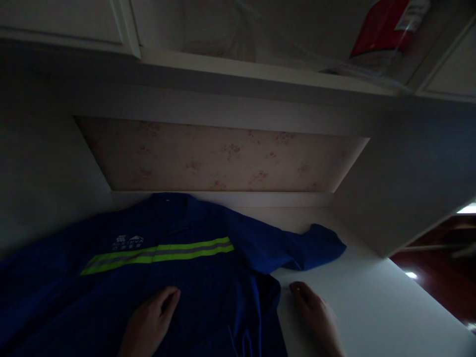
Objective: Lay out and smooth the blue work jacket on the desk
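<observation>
- Left hand (148,322), at about 7 o'clock in the view: bare, no glove, no ring or watch seen.
- Right hand (318,317), at about 5 o'clock: bare, no glove.
- Sleeves: none in view at either wrist.
- Lighting dim; finer detail unclear.

One head-worn camera looks forward and steeply down from close above a white table (372,307), facing the floral wall panel (223,158) and a shelf (241,67) overhead; both hands enter from the bottom edge, and dim light hides detail
</observation>
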